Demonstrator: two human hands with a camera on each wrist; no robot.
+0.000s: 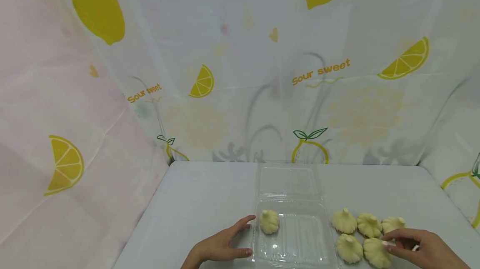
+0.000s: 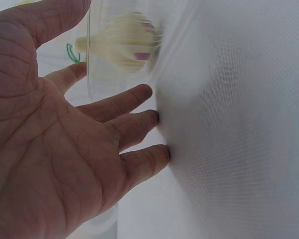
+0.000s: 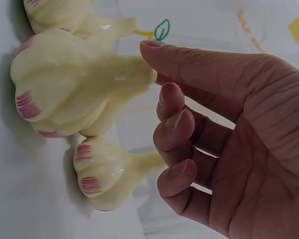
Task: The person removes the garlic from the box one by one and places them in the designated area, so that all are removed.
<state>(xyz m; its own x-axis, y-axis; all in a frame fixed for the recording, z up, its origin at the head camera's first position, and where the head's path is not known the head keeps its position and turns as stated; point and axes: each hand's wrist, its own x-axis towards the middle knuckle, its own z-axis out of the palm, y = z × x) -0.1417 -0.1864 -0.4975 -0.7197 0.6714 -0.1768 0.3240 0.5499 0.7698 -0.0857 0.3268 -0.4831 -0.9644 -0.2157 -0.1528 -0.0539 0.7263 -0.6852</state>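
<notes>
A clear plastic clamshell box [image 1: 292, 248] lies with its lid folded back on the white table, one garlic bulb [image 1: 269, 222] standing in its far left corner. Beside the box's left wall, my left hand [image 1: 224, 245] has its thumb and fingers spread, the fingertips right at the rim. In the left wrist view that garlic bulb [image 2: 122, 44] shows through the plastic. My right hand [image 1: 421, 244] pinches the stem of the front right garlic bulb [image 3: 65, 82] between thumb and index finger, the other fingers loosely bent. That bulb's base is close to the table.
Right of the box stand more garlic bulbs: one at far left [image 1: 344, 220], one in the far middle [image 1: 369, 225], one at far right [image 1: 393, 223], one in front [image 1: 349, 248]. The open lid [image 1: 288, 180] reaches toward the lemon-print curtain [image 1: 232, 127] behind the table [image 1: 210, 190].
</notes>
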